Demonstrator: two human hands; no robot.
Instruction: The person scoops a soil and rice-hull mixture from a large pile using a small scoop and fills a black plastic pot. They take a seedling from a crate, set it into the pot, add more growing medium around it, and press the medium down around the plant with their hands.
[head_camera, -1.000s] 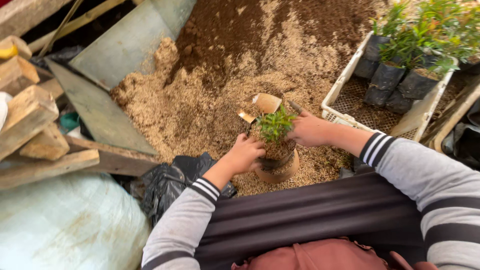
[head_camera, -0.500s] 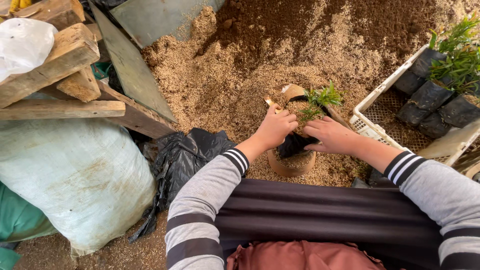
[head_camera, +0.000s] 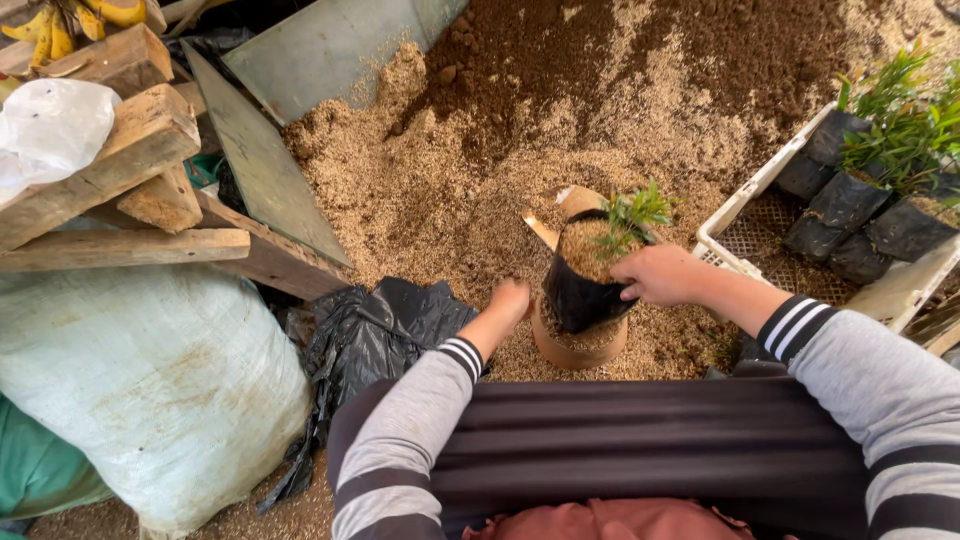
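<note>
We hold a black nursery bag (head_camera: 578, 290) with a small green seedling (head_camera: 635, 215) in it, near the middle of the scene, just above a tan pot (head_camera: 578, 345) that sits on the sawdust mix (head_camera: 420, 190). Our right hand (head_camera: 662, 275) grips the bag's right rim, fingers curled over the edge. Our left hand (head_camera: 510, 300) is down in the mix just left of the bag, loosely cupped; we cannot tell whether it holds any of it.

To fill well, we judge it best to keep the rim pulled open, add the mix around the stem rather than on it, and keep the seedling centred.

The bag's long axis runs roughly upright, tilted a little, its mouth pointing up and toward the far side. A white crate (head_camera: 740, 215) of bagged plants stands to the right.
</note>
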